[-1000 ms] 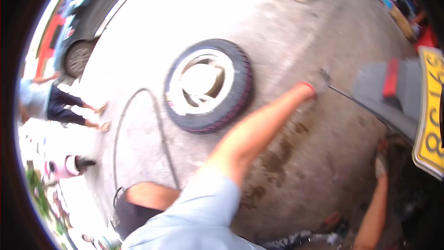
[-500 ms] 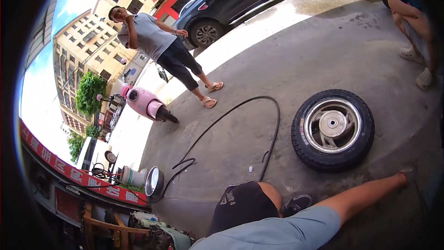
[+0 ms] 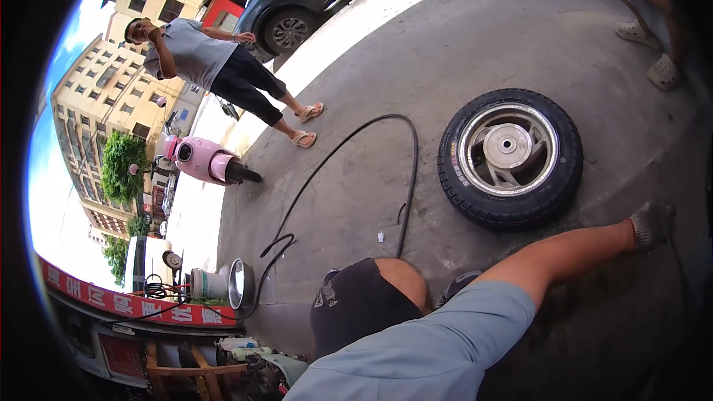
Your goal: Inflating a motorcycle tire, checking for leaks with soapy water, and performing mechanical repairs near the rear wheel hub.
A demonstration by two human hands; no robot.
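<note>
My right arm, in a light blue sleeve, reaches out to the right. At its end my right hand [image 3: 652, 226] wears a grey knit glove; its fingers fade into the dark rim, so their pose cannot be made out. Nearest to it is a wheel [image 3: 509, 148], lying flat on the concrete with a black treaded tyre round a silver spoked rim. A gap of floor shows between hand and tyre. My left hand is out of view.
My bent knee [image 3: 397, 282] in black shorts is at lower middle. A black hose [image 3: 413, 171] loops across the floor towards a metal basin [image 3: 239, 284]. A person [image 3: 245, 82] stands beyond, near a pink scooter [image 3: 204, 161]; another person's clogs [image 3: 663, 73] are at far right.
The view has shifted, so wheel, hose and standing person sit farther left and higher in the picture. More of my right hand's grey glove shows.
</note>
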